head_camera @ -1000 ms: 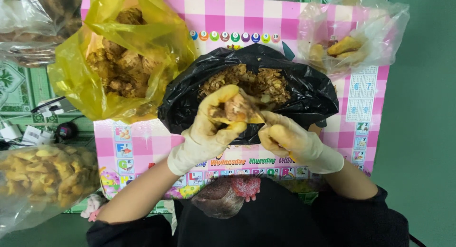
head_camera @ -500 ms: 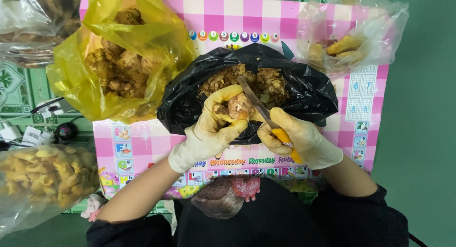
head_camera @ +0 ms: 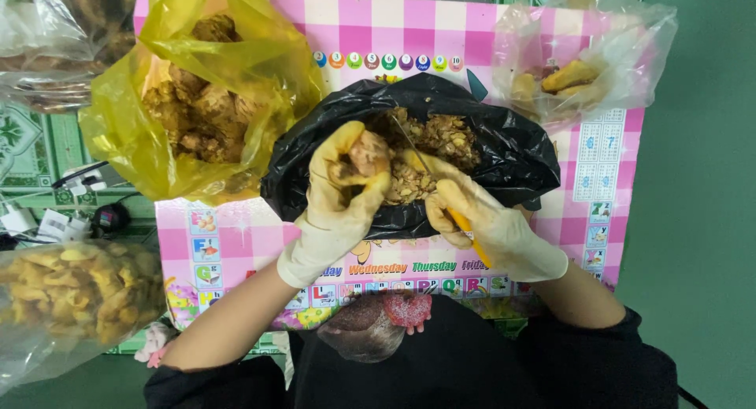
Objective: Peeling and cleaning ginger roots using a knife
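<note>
Pink checked table (head_camera: 504, 23) is set against green floor; root piece (head_camera: 368, 153) is gripped by left hand (head_camera: 339, 196), knife (head_camera: 441, 196) by right hand (head_camera: 488, 224), over black bag (head_camera: 512, 153).

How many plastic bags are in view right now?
5: black bag under the hands, yellow bag upper left, clear bags at top left, lower left and upper right. Others may lie outside the view.

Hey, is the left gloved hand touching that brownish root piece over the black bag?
Touching. The head view shows the left hand with its gloved fingers curled around the root piece, no gap between them, above the black bag.
</note>
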